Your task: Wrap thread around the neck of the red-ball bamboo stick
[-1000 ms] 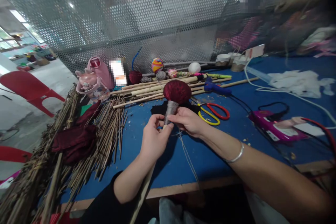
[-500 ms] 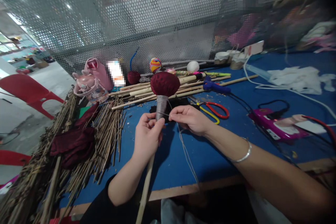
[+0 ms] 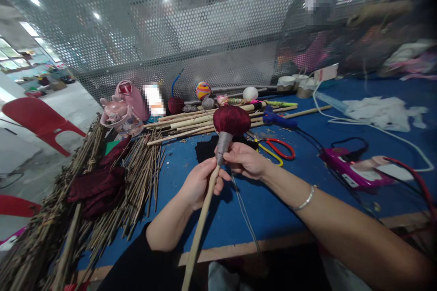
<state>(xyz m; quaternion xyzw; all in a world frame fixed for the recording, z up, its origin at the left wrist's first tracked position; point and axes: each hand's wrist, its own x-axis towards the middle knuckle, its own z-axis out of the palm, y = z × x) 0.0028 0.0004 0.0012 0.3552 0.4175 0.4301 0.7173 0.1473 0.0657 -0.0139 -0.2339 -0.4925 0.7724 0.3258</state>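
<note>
A wooden stick (image 3: 201,225) topped by a dark red cloth-covered head (image 3: 231,120) slants up from the table's front edge. Grey thread (image 3: 224,143) is wound tightly round the neck below the head. My left hand (image 3: 201,184) is closed on the stick just under the winding, its thumb at the lower edge. My right hand (image 3: 246,160) is closed on the wound neck from the right, thumb against the thread. Loose grey strands (image 3: 244,213) hang below my right hand to the table edge. Behind the hands lies a black cloth (image 3: 205,149).
Scissors (image 3: 278,150) with red and yellow handles and a blue glue gun (image 3: 278,118) lie to the right. A purple power strip (image 3: 355,168) with cables is farther right. Bundled twigs (image 3: 136,182) and dark red cloth (image 3: 99,191) cover the left side; peeled sticks (image 3: 191,122) lie behind.
The stick's head has moved right and down and tilted right. My right hand has gone from pulling a thread beside the neck to gripping the neck; my left hand has slid slightly lower.
</note>
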